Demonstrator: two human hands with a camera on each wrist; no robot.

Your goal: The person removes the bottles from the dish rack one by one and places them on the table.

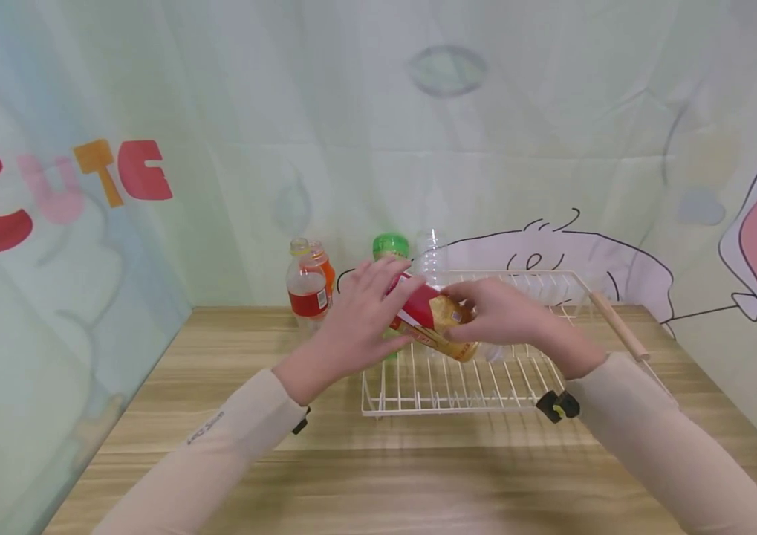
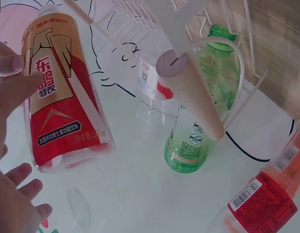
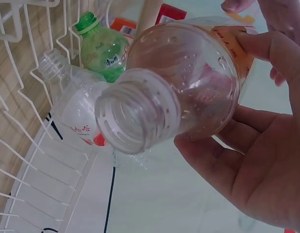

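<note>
My right hand (image 1: 501, 316) grips an uncapped clear plastic drink bottle (image 1: 448, 319) with a red and gold label, held tilted over a white wire rack (image 1: 445, 410). Its open mouth (image 3: 135, 116) faces the camera in the right wrist view, with fingers and thumb round the body. Beside the bottle's base end is my left hand (image 1: 361, 316), fingers loosely extended. In the left wrist view the label (image 2: 62, 97) shows in full, and the left fingers (image 2: 23, 182) are spread next to it.
Behind the rack stand a green bottle (image 2: 188, 150) and a clear bottle (image 1: 430, 256). At the left are a red-labelled bottle (image 1: 307, 290) and an orange one (image 1: 327, 269). A wooden handle (image 1: 619, 327) runs along the rack's right side. A printed curtain (image 1: 238, 186) hangs behind the table (image 1: 218, 349).
</note>
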